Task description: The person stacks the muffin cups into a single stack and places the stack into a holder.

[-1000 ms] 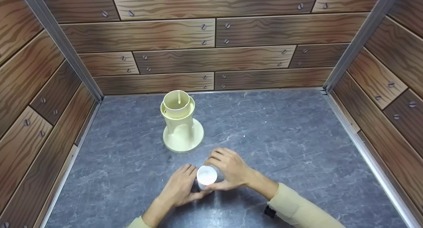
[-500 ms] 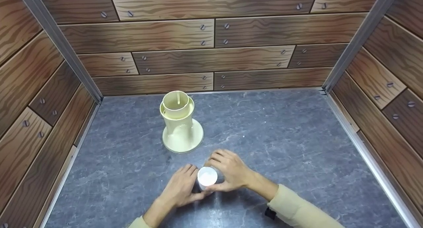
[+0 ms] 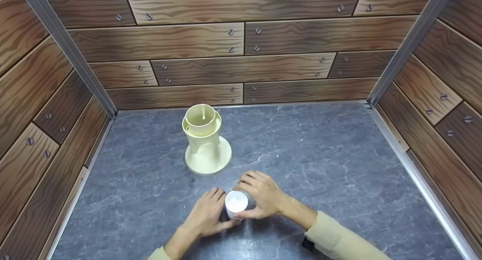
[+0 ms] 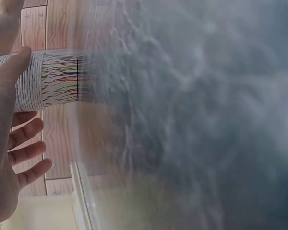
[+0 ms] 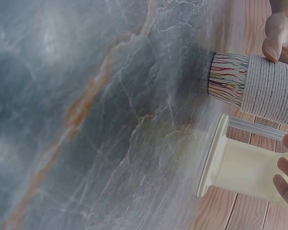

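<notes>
A stack of paper cups (image 3: 236,202) stands upright at the front middle of the table, its white top cup facing up. In the left wrist view the stacked rims make white ribs, and the lowest cup (image 4: 60,79) carries thin coloured lines. My left hand (image 3: 205,213) holds the stack from the left, thumb on the near side, with the other fingers (image 4: 31,151) spread. From the right, my right hand (image 3: 263,196) grips it, thumb in front and fingers behind. Beyond the hands stands a pale yellow plastic stand (image 3: 209,156) with a round base and a wide open tube.
The grey marbled table (image 3: 320,150) is bounded by wood-patterned walls (image 3: 290,66) at the back and sides. Metal strips (image 3: 425,194) run along the table edges. A small black object (image 3: 308,243) shows under the right sleeve.
Almost nothing differs; both hands stay around the cup stack, and the view has shifted very slightly. The yellow stand has kept its place.
</notes>
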{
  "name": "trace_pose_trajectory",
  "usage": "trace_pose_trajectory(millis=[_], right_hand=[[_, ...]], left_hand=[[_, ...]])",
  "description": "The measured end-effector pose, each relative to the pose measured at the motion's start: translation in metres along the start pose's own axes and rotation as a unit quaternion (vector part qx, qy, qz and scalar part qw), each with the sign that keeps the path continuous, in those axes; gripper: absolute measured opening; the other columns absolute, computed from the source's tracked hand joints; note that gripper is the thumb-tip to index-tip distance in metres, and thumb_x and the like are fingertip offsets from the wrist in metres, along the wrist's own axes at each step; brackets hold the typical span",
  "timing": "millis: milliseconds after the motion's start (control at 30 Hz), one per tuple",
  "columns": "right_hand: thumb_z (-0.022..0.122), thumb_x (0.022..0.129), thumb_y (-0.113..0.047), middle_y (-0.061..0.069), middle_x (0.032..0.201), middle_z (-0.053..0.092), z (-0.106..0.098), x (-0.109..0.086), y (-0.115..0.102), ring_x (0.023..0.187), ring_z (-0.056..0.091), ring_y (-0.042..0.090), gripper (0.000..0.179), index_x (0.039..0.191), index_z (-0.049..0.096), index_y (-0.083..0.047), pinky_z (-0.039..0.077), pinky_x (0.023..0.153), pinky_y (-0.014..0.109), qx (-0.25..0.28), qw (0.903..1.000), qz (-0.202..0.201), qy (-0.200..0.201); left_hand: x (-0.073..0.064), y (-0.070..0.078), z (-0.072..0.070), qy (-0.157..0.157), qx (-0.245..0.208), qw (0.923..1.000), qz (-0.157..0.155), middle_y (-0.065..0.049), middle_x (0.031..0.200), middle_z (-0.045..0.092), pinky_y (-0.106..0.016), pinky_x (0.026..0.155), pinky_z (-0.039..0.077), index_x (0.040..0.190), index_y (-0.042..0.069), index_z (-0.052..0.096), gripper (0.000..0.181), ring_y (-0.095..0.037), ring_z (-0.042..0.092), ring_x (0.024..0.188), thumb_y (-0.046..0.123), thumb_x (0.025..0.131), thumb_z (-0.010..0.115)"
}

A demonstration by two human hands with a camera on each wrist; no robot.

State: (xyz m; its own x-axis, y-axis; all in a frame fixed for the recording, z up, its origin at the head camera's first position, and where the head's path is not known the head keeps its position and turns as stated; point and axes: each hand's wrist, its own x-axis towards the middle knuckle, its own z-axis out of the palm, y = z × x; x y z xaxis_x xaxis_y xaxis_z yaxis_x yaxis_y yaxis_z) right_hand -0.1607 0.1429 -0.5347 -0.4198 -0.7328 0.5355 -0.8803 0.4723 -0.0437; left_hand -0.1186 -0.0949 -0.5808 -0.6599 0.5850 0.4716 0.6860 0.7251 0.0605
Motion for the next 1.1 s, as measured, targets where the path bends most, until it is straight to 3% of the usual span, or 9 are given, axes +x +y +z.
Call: trace_pose_trajectory(millis=[467, 867, 1100], right_hand=[[0.073, 0.079, -0.075, -0.006, 0.103, 0.069, 0.0003, 0.0015, -0.0003, 0.099, 0.063, 0.013, 0.06, 0.108, 0.07, -0.022, 0.054, 0.084, 0.027, -0.006, 1.0, -0.004, -0.001], [0.074, 0.078, -0.075, -0.006, 0.102, 0.069, -0.001, 0.0011, -0.0009, 0.101, 0.063, 0.013, 0.059, 0.107, 0.07, -0.023, 0.055, 0.086, 0.028, -0.012, 0.9999, -0.002, -0.003], [0.074, 0.078, -0.075, -0.005, 0.102, 0.069, -0.0018, 0.0055, -0.0011, 0.099, 0.063, 0.013, 0.06, 0.107, 0.07, -0.022, 0.054, 0.084, 0.028, -0.015, 0.9996, -0.02, 0.013]], left_hand=[[0.0003, -0.0013, 0.002, -0.05, 0.012, 0.9986, -0.008, 0.0, 0.104, 0.064, -0.036, 0.088, 0.056, 0.116, 0.012, 0.069, 0.075, -0.018, 0.058, 0.098, 0.075, 0.075, 0.079], [0.0012, -0.0014, 0.0022, -0.055, 0.02, 0.9983, 0.0, 0.001, 0.102, 0.063, -0.034, 0.081, 0.054, 0.116, 0.013, 0.068, 0.074, -0.018, 0.058, 0.096, 0.073, 0.075, 0.079], [0.0017, -0.0025, 0.0004, -0.054, 0.017, 0.9984, 0.001, 0.0, 0.103, 0.063, -0.034, 0.086, 0.055, 0.118, 0.011, 0.068, 0.075, -0.02, 0.058, 0.099, 0.072, 0.075, 0.08]])
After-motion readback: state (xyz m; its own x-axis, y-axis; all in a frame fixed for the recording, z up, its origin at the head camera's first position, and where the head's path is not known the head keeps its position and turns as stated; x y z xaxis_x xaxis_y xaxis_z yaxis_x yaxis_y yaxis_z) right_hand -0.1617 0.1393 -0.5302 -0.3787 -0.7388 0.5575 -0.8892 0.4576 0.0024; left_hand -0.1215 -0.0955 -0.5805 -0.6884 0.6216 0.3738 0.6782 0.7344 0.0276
